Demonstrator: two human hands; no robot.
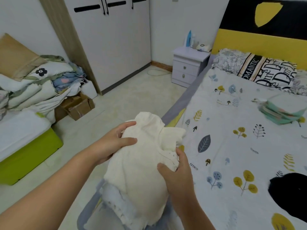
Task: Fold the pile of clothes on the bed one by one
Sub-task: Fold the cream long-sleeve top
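While both hands hold it over the bed's near corner, the cream garment (141, 165) hangs bunched in the head view, its lower part draping down past the mattress edge. Left hand (114, 143) has its grip clamped on the garment's upper left, thumb on top; right hand (177, 170) pinches a crumpled fold at the right side. On the bed (232, 146), a black garment (289, 195) lies near the right edge and a folded stack (282, 110) sits farther up, below the pillow (259, 68). Across the floor stand a nightstand (187, 67), a wardrobe (113, 44), and heaped bedding (33, 87) above a green box (28, 156).
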